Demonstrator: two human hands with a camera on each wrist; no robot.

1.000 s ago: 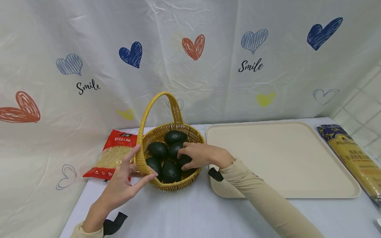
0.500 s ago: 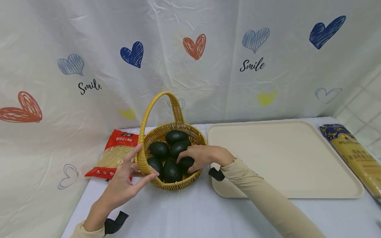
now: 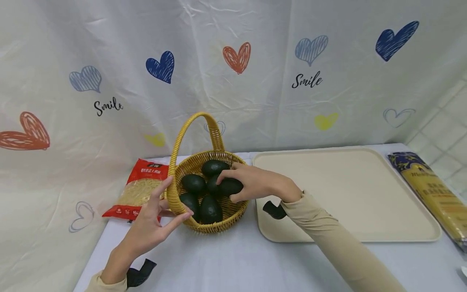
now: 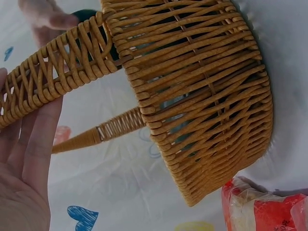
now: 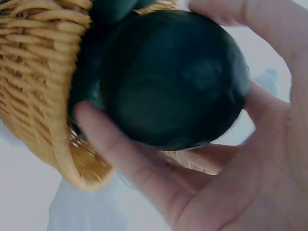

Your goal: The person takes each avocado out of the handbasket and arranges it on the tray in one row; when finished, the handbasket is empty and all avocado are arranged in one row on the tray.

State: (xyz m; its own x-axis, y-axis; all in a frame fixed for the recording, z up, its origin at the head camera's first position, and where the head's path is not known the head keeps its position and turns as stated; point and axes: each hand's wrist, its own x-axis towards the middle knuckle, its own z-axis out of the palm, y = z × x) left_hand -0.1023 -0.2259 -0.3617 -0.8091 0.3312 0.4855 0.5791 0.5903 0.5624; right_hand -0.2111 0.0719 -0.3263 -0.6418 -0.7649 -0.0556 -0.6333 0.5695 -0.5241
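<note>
Fingers of the right hand (image 3: 257, 184) curl round 1 avocado (image 3: 230, 187), thumb below, tips on top; fruit sits just above the right rim of the wicker basket (image 3: 233, 211), over 5 other avocados (image 3: 194, 183). Left hand (image 3: 153, 221) has straight, spread fingers against the base of the basket handle (image 3: 175, 162), steadying, not wrapping. Cream tray (image 3: 365, 227) just right of basket, red noodle bag (image 3: 140, 188) behind left, pasta packet (image 3: 430, 190) at far right, all on white table (image 3: 226, 263).

Left wrist view: flat fingers (image 4: 41, 139) lie along the woven handle (image 4: 57, 77); basket wall (image 4: 207, 110) close up, red bag corner (image 4: 264, 211) lower right.

Right wrist view: avocado (image 5: 178, 77) fills the palm, fingers (image 5: 125, 159) and thumb wrapped round its middle, basket rim (image 5: 53, 120) just beside it. Skin dark green, near black, smooth with slight sheen, egg-shaped. Judged: fairly light, firm, a bit slippery, would bruise if squeezed; best taken round the widest part, as here.
</note>
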